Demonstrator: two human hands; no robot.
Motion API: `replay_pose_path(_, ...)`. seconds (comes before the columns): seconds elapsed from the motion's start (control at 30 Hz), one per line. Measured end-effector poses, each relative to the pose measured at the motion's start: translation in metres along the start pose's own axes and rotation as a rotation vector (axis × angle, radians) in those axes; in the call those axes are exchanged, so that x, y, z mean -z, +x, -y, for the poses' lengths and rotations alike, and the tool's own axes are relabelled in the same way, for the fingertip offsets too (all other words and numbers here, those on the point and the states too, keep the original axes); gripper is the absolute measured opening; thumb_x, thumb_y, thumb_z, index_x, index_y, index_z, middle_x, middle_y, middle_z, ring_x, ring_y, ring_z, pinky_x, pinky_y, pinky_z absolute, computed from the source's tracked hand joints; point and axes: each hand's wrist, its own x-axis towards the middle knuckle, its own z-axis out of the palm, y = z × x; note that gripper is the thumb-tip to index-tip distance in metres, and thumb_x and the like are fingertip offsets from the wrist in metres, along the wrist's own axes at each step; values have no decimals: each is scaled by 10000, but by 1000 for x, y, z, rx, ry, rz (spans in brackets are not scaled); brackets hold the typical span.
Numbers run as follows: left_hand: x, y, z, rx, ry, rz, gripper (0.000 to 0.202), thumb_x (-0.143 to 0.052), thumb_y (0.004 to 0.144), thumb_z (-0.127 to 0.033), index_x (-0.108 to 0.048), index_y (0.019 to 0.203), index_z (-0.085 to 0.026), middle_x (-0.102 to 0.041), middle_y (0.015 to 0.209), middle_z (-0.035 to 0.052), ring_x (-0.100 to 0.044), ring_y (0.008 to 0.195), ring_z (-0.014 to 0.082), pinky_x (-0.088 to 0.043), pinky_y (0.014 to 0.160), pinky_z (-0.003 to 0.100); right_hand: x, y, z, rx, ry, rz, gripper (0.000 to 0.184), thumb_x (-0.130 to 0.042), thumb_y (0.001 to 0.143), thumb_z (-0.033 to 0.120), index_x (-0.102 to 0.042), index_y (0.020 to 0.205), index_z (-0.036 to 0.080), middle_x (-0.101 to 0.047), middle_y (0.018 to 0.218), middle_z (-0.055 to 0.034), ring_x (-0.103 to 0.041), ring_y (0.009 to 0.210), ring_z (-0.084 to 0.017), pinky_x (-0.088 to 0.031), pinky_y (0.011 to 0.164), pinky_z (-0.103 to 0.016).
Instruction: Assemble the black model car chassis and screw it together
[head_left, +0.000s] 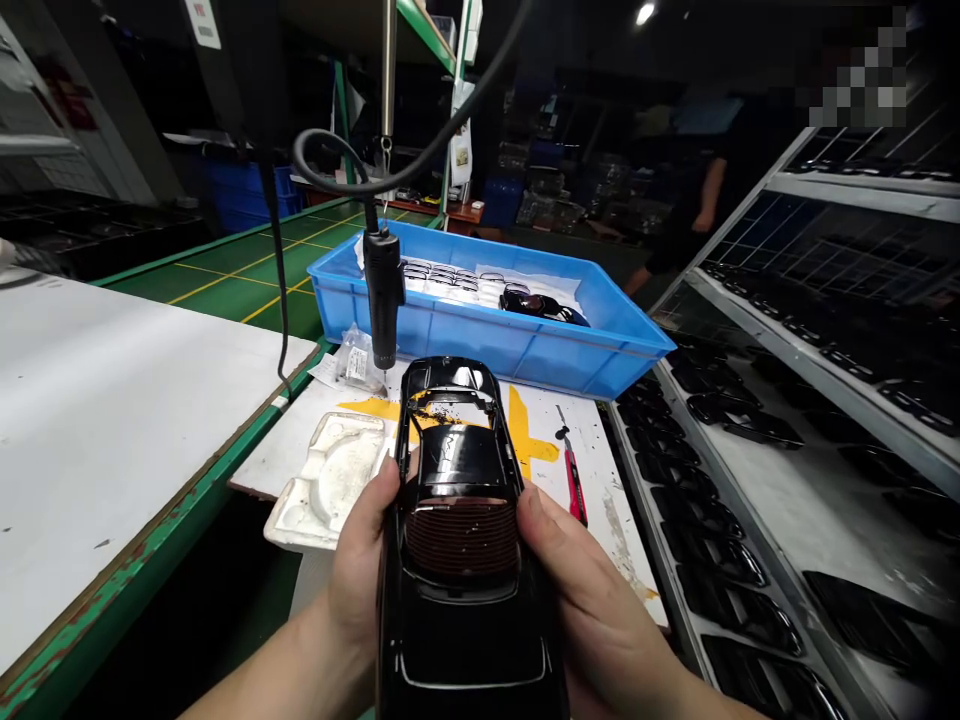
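Note:
A glossy black toy car body (469, 640) is held between my two hands, low in the middle of the view. It has a dark reddish window with fine lines at the near end and an open window frame at the far end. My left hand (360, 570) grips its left side, thumb along the edge. My right hand (585, 580) grips the right side, thumb near the lined window. Most of my fingers are hidden beneath the body. A white foam block (341, 475) with a round hollow lies left of it, and a red utility knife (574, 485) lies to the right.
A black electric screwdriver (384, 300) hangs from a spring hook before a blue bin (517, 355) holding window pieces and a black car body. A small plastic bag (356, 365) lies below. Racks of black car bodies (750, 420) stand right; a person (705, 200) is behind.

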Motion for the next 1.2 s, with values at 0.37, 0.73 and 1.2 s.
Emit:
replay_pose_path(0.37,-6,-3,1,85,-112,-72,418,-644,816,-398,-713,1124,-123,-761,1025,109,-674,1066,352,-477,1002,445,21,7,35,113,-856,98,490,-435,987,573,-583,1269,201,-627,1248,-94,-583,1138,-254,-477,999,-377)
replay_pose_path(0.73,-3,-6,12,162,-163,-77,410,-618,789,-440,-724,996,-102,-749,933,126,-666,1046,367,-474,981,457,30,-16,64,821,-1651,157,97,-632,929,238,-545,963,215,-571,792,14,-541,662,-107,-414,582,-235)
replay_pose_path(1.2,-7,-16,11,29,-28,-61,367,-645,770,-333,-666,1103,-181,-727,1022,85,-669,1008,340,-502,917,427,5,-31,60,1189,-1959,489,257,-454,904,119,-606,717,212,-497,582,4,-483,531,-144,-426,534,-330)
